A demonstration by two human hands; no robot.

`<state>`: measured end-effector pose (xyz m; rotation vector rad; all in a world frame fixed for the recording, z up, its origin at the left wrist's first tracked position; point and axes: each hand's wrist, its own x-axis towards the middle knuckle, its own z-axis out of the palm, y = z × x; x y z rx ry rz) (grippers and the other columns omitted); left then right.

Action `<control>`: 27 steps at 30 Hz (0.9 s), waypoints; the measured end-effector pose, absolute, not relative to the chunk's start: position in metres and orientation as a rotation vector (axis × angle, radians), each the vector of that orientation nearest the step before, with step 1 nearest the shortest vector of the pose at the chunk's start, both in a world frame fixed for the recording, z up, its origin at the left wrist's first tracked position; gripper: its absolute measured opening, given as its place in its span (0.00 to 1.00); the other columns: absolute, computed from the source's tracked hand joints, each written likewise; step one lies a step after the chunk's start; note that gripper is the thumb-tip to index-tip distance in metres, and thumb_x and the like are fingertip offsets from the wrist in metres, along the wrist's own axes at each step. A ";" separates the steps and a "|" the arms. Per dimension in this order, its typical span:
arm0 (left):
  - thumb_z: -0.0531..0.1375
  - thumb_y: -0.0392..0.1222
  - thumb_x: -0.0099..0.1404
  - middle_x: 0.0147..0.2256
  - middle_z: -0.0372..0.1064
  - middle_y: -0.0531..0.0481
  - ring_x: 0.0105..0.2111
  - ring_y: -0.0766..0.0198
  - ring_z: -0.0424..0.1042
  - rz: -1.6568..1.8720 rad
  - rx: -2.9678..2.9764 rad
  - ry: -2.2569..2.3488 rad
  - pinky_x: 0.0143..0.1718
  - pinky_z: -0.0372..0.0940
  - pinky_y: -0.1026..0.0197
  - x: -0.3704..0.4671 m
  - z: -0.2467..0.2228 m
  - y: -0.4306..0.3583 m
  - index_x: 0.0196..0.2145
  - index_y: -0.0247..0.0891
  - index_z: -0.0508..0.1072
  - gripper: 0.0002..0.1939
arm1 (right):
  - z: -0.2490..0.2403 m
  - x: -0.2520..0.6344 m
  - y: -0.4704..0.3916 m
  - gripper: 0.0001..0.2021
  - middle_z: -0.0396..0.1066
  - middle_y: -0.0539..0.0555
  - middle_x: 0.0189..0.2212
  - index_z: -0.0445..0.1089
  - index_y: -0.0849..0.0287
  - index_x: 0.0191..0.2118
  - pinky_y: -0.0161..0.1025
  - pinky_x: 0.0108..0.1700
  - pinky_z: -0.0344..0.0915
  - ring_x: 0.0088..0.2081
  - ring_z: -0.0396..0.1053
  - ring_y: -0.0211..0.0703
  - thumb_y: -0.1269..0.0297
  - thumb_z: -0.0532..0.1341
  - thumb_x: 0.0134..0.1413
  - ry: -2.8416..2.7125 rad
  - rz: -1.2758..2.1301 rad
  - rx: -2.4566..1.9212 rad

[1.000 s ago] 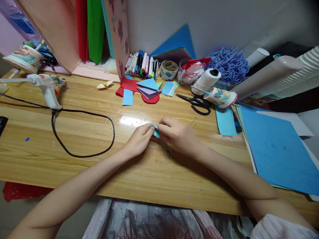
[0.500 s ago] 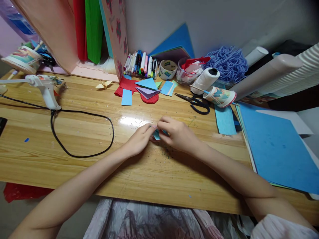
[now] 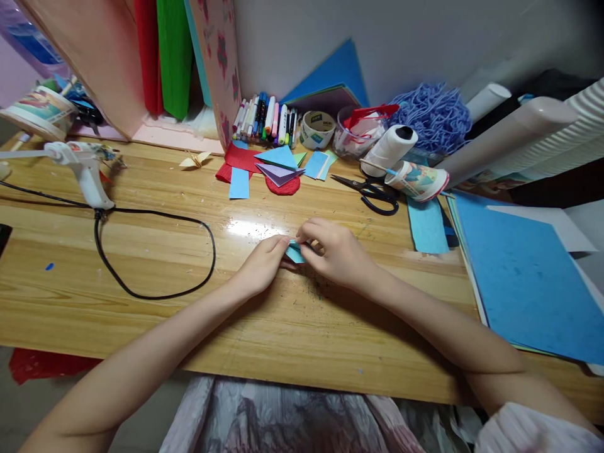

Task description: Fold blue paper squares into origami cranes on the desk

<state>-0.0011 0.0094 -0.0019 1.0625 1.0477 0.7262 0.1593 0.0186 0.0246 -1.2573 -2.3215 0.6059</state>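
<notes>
Clock dial centred on the small folded piece of light-blue paper; we take 12 o'clock as the far side of the light-brown wooden bench.

Labels: at 12 o'clock we note a white-sided ring-shaped roll of tape, with dark lettering on its inner wall and coloured marks outside, too small for us to read with certainty. At 2 o'clock, a white paper cup with a multicoloured printed picture lies on its side; we cannot make out any words on it.

Position: the folded paper sits between both hands, near the middle of the bench. The bare left hand, at 8 o'clock, grips its left end, thumb on top. The bare right hand, at 3 o'clock, has its fingers curled, thumb and forefinger pinching the right edge.

Surroundings: we record black-handled metal scissors at 2 o'clock, nearer than the cup, and a white plastic glue gun at 10 o'clock, well apart.
</notes>
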 end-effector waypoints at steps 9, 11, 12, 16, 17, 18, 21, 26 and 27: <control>0.51 0.52 0.65 0.42 0.73 0.45 0.43 0.59 0.70 0.803 1.325 1.057 0.48 0.64 0.56 -0.017 0.016 0.017 0.41 0.38 0.75 0.19 | 0.038 0.175 0.032 0.04 0.73 0.51 0.28 0.70 0.60 0.31 0.33 0.29 0.66 0.28 0.71 0.36 0.71 0.58 0.51 -2.059 0.950 -1.306; 0.56 0.52 0.62 0.39 0.74 0.44 0.39 0.59 0.72 0.829 1.288 1.107 0.43 0.67 0.58 -0.017 0.018 0.018 0.40 0.36 0.76 0.18 | 0.038 0.176 0.032 0.04 0.73 0.51 0.28 0.70 0.60 0.32 0.33 0.29 0.67 0.28 0.71 0.37 0.70 0.58 0.51 -2.051 0.958 -1.307; 0.59 0.51 0.60 0.37 0.75 0.45 0.37 0.60 0.73 0.845 1.293 1.140 0.42 0.67 0.58 -0.017 0.019 0.018 0.38 0.36 0.77 0.17 | 0.038 0.176 0.032 0.04 0.73 0.51 0.28 0.70 0.60 0.32 0.33 0.29 0.67 0.28 0.71 0.37 0.69 0.58 0.51 -2.051 0.955 -1.305; 0.63 0.46 0.56 0.34 0.76 0.45 0.34 0.61 0.74 0.926 1.316 1.214 0.41 0.68 0.59 -0.015 0.022 0.017 0.34 0.34 0.78 0.13 | 0.037 0.174 0.031 0.04 0.73 0.51 0.28 0.70 0.60 0.32 0.33 0.29 0.67 0.28 0.71 0.36 0.69 0.58 0.52 -2.050 0.924 -1.312; 0.64 0.45 0.55 0.34 0.76 0.45 0.35 0.61 0.74 0.940 1.310 1.214 0.40 0.68 0.59 -0.015 0.023 0.016 0.34 0.34 0.78 0.13 | 0.037 0.174 0.030 0.04 0.73 0.51 0.28 0.70 0.60 0.32 0.33 0.29 0.67 0.27 0.71 0.36 0.69 0.58 0.52 -2.046 0.921 -1.316; 0.64 0.44 0.55 0.35 0.77 0.45 0.35 0.61 0.74 0.946 1.305 1.216 0.40 0.68 0.59 -0.014 0.023 0.016 0.34 0.33 0.78 0.12 | 0.037 0.174 0.030 0.04 0.73 0.51 0.28 0.70 0.60 0.32 0.33 0.29 0.66 0.27 0.71 0.36 0.69 0.58 0.52 -2.042 0.923 -1.316; 0.64 0.42 0.55 0.33 0.77 0.45 0.33 0.61 0.75 0.951 1.327 1.244 0.39 0.69 0.60 -0.013 0.022 0.014 0.33 0.33 0.78 0.10 | 0.037 0.172 0.030 0.04 0.73 0.51 0.29 0.70 0.60 0.32 0.33 0.30 0.65 0.29 0.70 0.36 0.69 0.58 0.52 -2.063 0.908 -1.308; 0.63 0.43 0.56 0.32 0.77 0.46 0.32 0.61 0.75 0.974 1.351 1.265 0.37 0.70 0.61 -0.011 0.016 0.010 0.32 0.33 0.78 0.10 | 0.036 0.169 0.027 0.04 0.75 0.51 0.31 0.71 0.58 0.32 0.38 0.38 0.59 0.33 0.71 0.40 0.66 0.59 0.53 -2.216 0.607 -1.280; 0.63 0.43 0.56 0.32 0.77 0.46 0.32 0.61 0.75 0.973 1.348 1.266 0.37 0.70 0.61 -0.010 0.015 0.010 0.32 0.33 0.78 0.10 | 0.035 0.168 0.026 0.04 0.75 0.51 0.31 0.71 0.57 0.33 0.39 0.39 0.57 0.34 0.71 0.40 0.66 0.59 0.54 -2.244 0.532 -1.261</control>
